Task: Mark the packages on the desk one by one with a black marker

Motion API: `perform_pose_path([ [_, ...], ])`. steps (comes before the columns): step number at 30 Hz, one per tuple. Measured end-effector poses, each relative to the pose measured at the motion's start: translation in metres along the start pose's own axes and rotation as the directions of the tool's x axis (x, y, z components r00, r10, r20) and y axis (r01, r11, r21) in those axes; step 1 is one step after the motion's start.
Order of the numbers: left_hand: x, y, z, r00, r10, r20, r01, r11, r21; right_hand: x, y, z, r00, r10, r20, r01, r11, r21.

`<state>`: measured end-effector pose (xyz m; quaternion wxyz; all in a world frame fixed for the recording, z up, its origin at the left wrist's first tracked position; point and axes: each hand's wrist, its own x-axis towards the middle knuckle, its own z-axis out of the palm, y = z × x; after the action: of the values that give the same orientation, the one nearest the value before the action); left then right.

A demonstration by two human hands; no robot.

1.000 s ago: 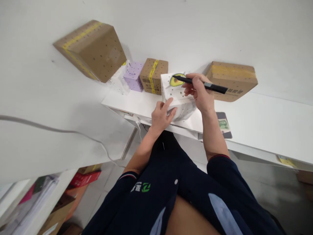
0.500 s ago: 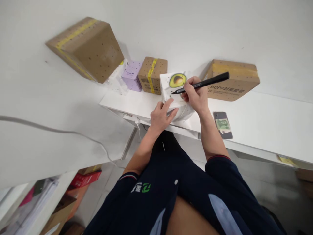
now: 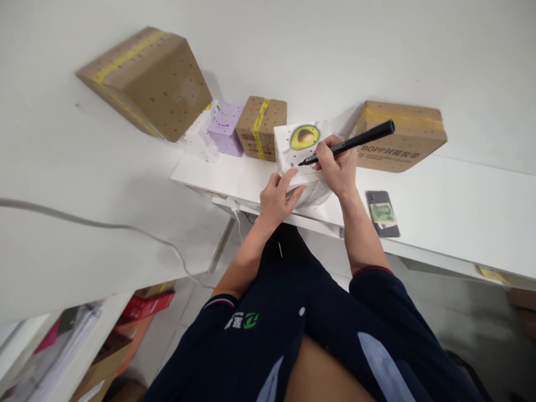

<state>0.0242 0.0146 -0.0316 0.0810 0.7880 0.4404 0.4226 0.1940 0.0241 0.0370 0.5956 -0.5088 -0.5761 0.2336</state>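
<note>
A white box [image 3: 287,146] with an avocado picture and small dark dots on its top stands near the front edge of the white table. My left hand [image 3: 277,195] grips its near left corner, fingers on the top edge and thumb along the near side. Between the fingers of my right hand [image 3: 339,166] is a black marker [image 3: 368,135], its tip down at the box top, just right of my left fingertips. Whether the tip touches the surface I cannot tell.
Behind and left stand a small brown carton [image 3: 251,131], a lilac box [image 3: 226,125] and a large brown carton [image 3: 163,92]. To the right are a printed tape carton [image 3: 402,142] and a phone [image 3: 382,215] with a banknote on it. A grey cable [image 3: 125,226] hangs at left.
The marker and my right hand have shifted slightly right and down across the box top. My left hand stays on the box's corner, and the box looks unmoved.
</note>
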Motion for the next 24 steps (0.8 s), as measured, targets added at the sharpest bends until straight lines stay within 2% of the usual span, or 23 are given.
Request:
perform_pose_path([
  [4,0.0006,0.0014,-0.0009,1.000,-0.016,0.020,0.016,1.000,0.008,0.0003,-0.0015,0.0007,1.000,-0.014,0.016,0.015,0.997,-0.080],
  [10,0.0011,0.0019,-0.0016,1.000,-0.015,0.021,0.015,1.000,0.013,0.0013,-0.0061,0.0010,0.999,-0.038,0.035,0.042,0.993,-0.112],
  [24,0.0009,0.0026,-0.0018,1.000,-0.012,0.014,0.012,1.000,0.007,0.0018,-0.0007,0.0018,0.999,-0.018,0.042,0.018,1.000,-0.017],
])
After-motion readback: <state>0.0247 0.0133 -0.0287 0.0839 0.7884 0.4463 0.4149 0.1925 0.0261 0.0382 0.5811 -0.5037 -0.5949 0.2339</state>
